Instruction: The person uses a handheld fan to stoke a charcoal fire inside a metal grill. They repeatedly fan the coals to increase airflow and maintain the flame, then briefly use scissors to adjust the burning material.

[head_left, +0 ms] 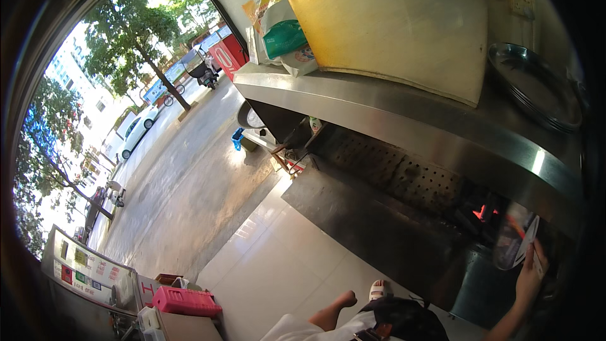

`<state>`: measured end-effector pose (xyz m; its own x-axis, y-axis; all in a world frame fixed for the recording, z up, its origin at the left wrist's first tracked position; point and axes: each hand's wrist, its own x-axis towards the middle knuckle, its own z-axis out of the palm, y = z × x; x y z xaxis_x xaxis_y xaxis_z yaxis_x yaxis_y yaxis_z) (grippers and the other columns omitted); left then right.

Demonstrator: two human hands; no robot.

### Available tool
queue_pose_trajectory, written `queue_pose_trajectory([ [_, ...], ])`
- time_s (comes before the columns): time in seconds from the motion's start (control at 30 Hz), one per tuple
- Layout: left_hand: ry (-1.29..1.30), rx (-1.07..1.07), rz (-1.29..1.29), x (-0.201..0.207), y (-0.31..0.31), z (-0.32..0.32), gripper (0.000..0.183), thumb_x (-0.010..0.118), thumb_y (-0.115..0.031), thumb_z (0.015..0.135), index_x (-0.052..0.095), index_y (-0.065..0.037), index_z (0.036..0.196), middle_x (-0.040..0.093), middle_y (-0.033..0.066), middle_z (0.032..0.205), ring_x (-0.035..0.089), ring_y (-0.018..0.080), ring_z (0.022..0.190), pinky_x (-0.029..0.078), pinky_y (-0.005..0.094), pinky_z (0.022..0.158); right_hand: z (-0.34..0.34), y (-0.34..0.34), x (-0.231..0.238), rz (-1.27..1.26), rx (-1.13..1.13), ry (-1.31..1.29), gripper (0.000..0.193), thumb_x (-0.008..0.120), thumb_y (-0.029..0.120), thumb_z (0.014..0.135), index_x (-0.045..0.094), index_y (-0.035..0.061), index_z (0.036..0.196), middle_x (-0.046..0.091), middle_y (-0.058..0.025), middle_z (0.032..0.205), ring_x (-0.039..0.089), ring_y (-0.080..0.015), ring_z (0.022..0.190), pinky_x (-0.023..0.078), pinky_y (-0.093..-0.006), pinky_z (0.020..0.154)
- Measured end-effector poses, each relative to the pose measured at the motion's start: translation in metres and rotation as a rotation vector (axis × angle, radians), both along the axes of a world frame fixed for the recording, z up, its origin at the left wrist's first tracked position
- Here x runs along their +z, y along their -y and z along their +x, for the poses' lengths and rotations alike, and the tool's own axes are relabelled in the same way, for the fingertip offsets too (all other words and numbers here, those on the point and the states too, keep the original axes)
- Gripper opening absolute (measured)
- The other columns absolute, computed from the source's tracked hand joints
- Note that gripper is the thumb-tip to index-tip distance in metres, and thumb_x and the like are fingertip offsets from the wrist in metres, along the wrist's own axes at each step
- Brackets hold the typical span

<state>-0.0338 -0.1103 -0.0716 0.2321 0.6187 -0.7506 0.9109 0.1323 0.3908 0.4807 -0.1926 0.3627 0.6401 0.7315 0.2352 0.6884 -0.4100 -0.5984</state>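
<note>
At the right, my right hand [532,265] is closed on the lower end of a thin, flat, pale thing [521,240] that looks like a hand fan. Its broad part is blurred and see-through. Beside it, orange embers [485,212] glow in a dark grill [404,170] under a steel shelf. My left hand [344,300] seems to hang low at the bottom centre, in front of white clothing and away from the grill. It is small and dim, so its fingers cannot be made out.
The steel shelf [379,104] carries a yellowed board [391,35], stacked metal trays [536,88] and a green package [287,39]. A dark metal counter front [372,221] runs below the grill. A pink box [186,301] stands lower left; beyond the tiled floor lies a street.
</note>
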Motion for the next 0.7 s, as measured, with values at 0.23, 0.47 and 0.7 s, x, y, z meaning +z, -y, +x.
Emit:
queue_pose_trajectory([
  [0.23,-0.005,-0.002,0.012,0.000,0.000,0.000,0.032,0.058,-0.016,0.082,0.076,0.005,0.099,0.072,0.0311,0.109,0.070,0.0452,0.105,0.056,0.0509,0.089,-0.005,-0.012,0.006,-0.038,-0.067,-0.085,0.026,0.062,0.025,0.105,0.072,0.0053,0.119,0.071,-0.0159,0.108,0.069,-0.0292,0.092,0.056,-0.0364,0.079],
  [0.47,-0.005,0.011,-0.012,0.005,0.002,-0.004,0.032,0.059,-0.016,0.081,0.076,0.004,0.098,0.072,0.0304,0.108,0.070,0.0445,0.105,0.056,0.0505,0.090,0.011,-0.007,-0.010,0.000,0.163,-0.300,0.028,0.062,0.025,0.106,0.070,0.0025,0.120,0.068,-0.0121,0.097,0.067,-0.0243,0.089,0.053,-0.0359,0.079],
  [0.7,0.001,0.014,0.011,0.001,0.006,-0.009,0.034,0.059,-0.017,0.081,0.075,0.005,0.100,0.072,0.0312,0.107,0.070,0.0456,0.105,0.056,0.0511,0.089,0.000,0.006,-0.003,-0.054,0.244,-0.276,0.029,0.055,0.023,0.109,0.069,0.0004,0.121,0.069,-0.0145,0.102,0.067,-0.0245,0.083,0.053,-0.0331,0.075],
])
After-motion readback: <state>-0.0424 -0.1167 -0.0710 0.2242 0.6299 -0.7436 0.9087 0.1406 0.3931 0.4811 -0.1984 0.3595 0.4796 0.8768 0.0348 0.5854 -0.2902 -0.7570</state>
